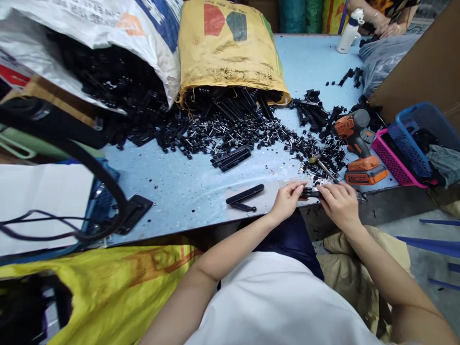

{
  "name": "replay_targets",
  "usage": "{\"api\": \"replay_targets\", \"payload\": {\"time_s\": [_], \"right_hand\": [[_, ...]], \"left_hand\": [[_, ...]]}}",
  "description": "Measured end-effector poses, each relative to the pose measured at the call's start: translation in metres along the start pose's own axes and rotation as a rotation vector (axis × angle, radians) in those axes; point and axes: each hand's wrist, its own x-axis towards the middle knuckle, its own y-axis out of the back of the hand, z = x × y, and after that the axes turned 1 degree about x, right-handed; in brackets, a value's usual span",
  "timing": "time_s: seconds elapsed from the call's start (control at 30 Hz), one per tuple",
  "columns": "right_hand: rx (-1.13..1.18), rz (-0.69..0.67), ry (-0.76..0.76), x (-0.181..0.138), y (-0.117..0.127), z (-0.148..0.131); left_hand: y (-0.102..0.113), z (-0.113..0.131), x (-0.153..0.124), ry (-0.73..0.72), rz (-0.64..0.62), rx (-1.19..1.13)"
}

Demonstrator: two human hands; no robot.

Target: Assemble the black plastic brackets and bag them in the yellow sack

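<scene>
My left hand (pixel 287 200) and my right hand (pixel 339 203) meet at the front edge of the light blue table (pixel 172 182). Both are closed on the two ends of a small black plastic part (pixel 309 193) held between them. A flat black bar (pixel 245 194) and a thinner black piece (pixel 244 207) lie on the table just left of my left hand. A screwdriver (pixel 323 166) rests just beyond my right hand. An orange cordless drill (pixel 357 146) stands to the right of it.
A big heap of small black parts (pixel 230 129) spills from a yellow sack (pixel 226 48) and a white sack (pixel 108 28) at the back. Pink basket (pixel 391 163) and blue basket (pixel 420 134) sit at the right. Another person's hands (pixel 386 26) and a white bottle (pixel 348 31) are far right.
</scene>
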Motion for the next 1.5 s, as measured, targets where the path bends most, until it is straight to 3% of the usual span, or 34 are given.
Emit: {"api": "replay_targets", "payload": {"time_s": [0.1, 0.2, 0.3, 0.4, 0.53, 0.7, 0.9, 1.1, 1.27, 1.43, 1.5], "right_hand": [[0.048, -0.227, 0.060, 0.014, -0.013, 0.007], [0.028, -0.405, 0.069, 0.027, -0.019, 0.008], [0.075, -0.487, 0.270, 0.045, -0.025, -0.008], [0.090, -0.489, 0.453, 0.066, -0.036, -0.035], [0.047, -0.463, 0.505, 0.084, -0.051, -0.056], [0.015, -0.368, 0.496, 0.080, -0.049, -0.055], [0.015, -0.207, 0.503, 0.072, -0.035, -0.065], [-0.038, -0.206, 0.581, 0.084, -0.019, -0.071], [-0.001, -0.203, 0.545, 0.086, -0.028, -0.065], [0.140, -0.183, 0.487, 0.077, -0.059, -0.043], [0.188, -0.165, 0.452, 0.070, -0.068, -0.035]], "left_hand": [[0.030, 0.002, -0.002, -0.122, -0.003, 0.503], [0.072, -0.003, -0.004, -0.034, -0.099, 0.926], [0.097, -0.012, -0.008, 0.052, -0.214, 1.075], [0.102, -0.016, -0.011, 0.083, -0.205, 1.121], [0.102, -0.011, -0.013, 0.075, -0.280, 1.130], [0.107, -0.010, -0.017, 0.003, -0.315, 1.106], [0.111, -0.024, -0.022, -0.060, -0.199, 1.039], [0.113, -0.029, -0.026, -0.135, -0.146, 1.033], [0.111, -0.025, -0.025, -0.064, -0.174, 1.038], [0.103, -0.020, 0.006, -0.053, -0.357, 1.030], [0.100, -0.020, 0.039, -0.086, -0.290, 1.031]]}}
